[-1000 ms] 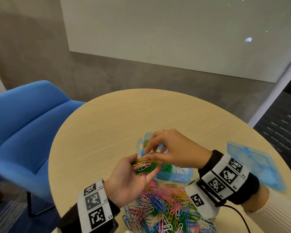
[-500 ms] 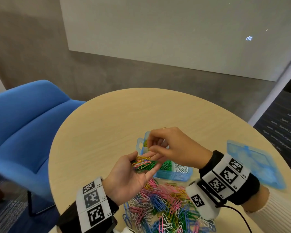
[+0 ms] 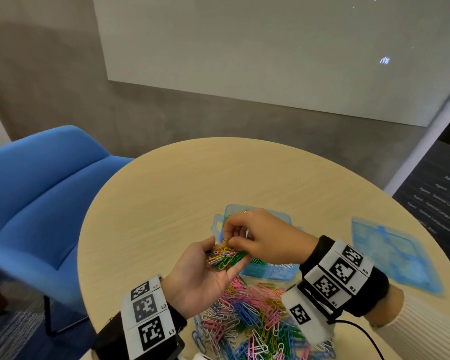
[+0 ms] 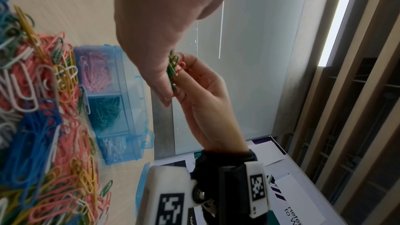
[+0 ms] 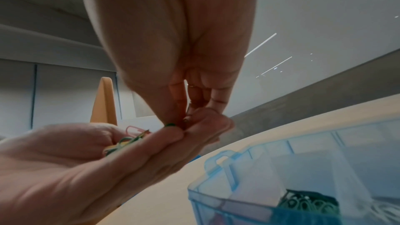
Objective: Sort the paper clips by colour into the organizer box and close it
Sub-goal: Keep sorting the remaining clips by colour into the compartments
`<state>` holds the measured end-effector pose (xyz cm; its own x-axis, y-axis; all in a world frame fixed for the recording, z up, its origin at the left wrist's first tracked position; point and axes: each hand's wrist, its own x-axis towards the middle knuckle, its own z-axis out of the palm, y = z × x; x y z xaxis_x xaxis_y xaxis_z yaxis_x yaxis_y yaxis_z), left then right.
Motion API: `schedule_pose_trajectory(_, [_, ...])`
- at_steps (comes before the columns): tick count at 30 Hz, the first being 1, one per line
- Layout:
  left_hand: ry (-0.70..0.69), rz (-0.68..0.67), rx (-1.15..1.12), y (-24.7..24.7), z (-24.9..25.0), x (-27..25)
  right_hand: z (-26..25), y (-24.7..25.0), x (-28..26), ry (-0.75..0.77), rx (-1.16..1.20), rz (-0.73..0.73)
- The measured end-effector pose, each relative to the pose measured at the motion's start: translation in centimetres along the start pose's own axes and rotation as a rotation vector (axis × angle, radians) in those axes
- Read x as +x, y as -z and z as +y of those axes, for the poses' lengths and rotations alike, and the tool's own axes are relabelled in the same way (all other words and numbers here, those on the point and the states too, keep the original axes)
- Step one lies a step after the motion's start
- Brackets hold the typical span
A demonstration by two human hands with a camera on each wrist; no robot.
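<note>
1. Nearest the person, a loose heap of mixed paper clips [image 3: 250, 320] lies at the near rim of the round tabletop [image 3: 166, 203].
2. The far half of the tabletop is bare wood out to its curved edge; a blue chair [image 3: 37, 203] stands past the left rim.
3. The left hand [image 3: 200, 276] hovers palm up above the heap, cupping a small bunch of clips [image 3: 224, 255], mostly green and yellow.
4. The right hand [image 3: 260, 240] reaches over it, its fingers [image 5: 173, 109] pinching clips from that bunch.
5. Just behind the hands stands the open blue organizer box [image 4: 127, 102]; its compartments hold pink, green and white clips separately.
6. Its lid [image 3: 392, 253] lies well apart near the right rim.
</note>
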<state>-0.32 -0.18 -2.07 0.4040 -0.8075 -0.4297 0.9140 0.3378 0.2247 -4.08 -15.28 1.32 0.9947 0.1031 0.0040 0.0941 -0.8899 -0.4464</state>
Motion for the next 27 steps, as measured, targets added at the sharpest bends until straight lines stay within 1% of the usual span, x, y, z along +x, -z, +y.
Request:
schedule_pose_trajectory(5, [0.025, -0.018, 0.006, 0.02, 0.15, -0.08, -0.36, -0.12, 0.02, 0.007, 0.103, -0.026])
schedule_pose_trajectory(7, [0.036, -0.016, -0.001, 0.07, 0.19, -0.09, -0.34, -0.18, 0.12, 0.000, 0.110, -0.041])
schedule_pose_trajectory(10, [0.053, -0.032, -0.016, 0.15, -0.01, -0.08, -0.27, 0.01, 0.19, 0.030, 0.044, -0.068])
schedule_pose_trajectory(14, [0.061, -0.056, -0.039, 0.27, -0.16, 0.12, -0.11, 0.01, 0.15, 0.057, -0.052, -0.144])
schedule_pose_trajectory(22, [0.079, -0.070, -0.052, 0.51, -0.07, 0.36, 0.15, -0.34, 0.09, 0.083, -0.085, -0.160])
schedule_pose_trajectory(27, [0.070, -0.064, -0.055, 0.61, -0.23, 0.65, 0.20, -0.32, 0.09, 0.073, -0.124, -0.198])
